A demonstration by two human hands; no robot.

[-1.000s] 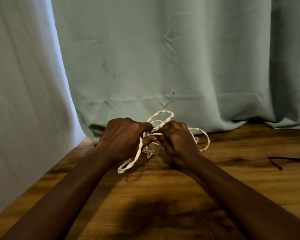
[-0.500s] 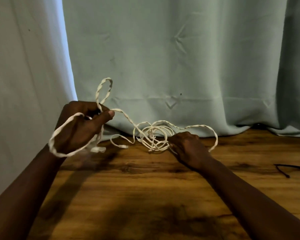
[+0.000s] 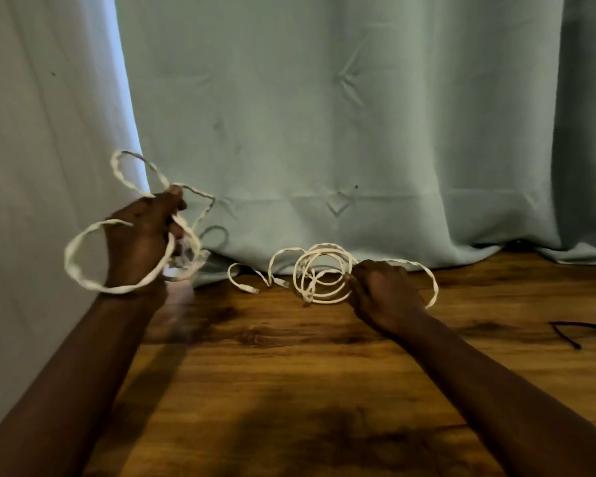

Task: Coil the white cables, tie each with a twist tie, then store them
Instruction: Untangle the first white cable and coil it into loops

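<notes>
The left hand (image 3: pixel 141 239) hangs above the table's edge, fingers curled tight on a white cable (image 3: pixel 69 265) that loops round the wrist. The right hand (image 3: pixel 384 292) rests on the wooden table (image 3: pixel 324 373), pinching the second cable (image 3: pixel 326 249), loosely coiled by the curtain (image 3: pixel 324 132). Black twist ties (image 3: pixel 565 335) lie far right.

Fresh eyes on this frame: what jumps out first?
The left hand, held up at the left in front of the curtain, grips loose white cable loops that hang around it. At centre the right hand rests on the wooden table and pinches the edge of a white cable coil. Thin dark twist ties lie untouched at the far right.
</notes>
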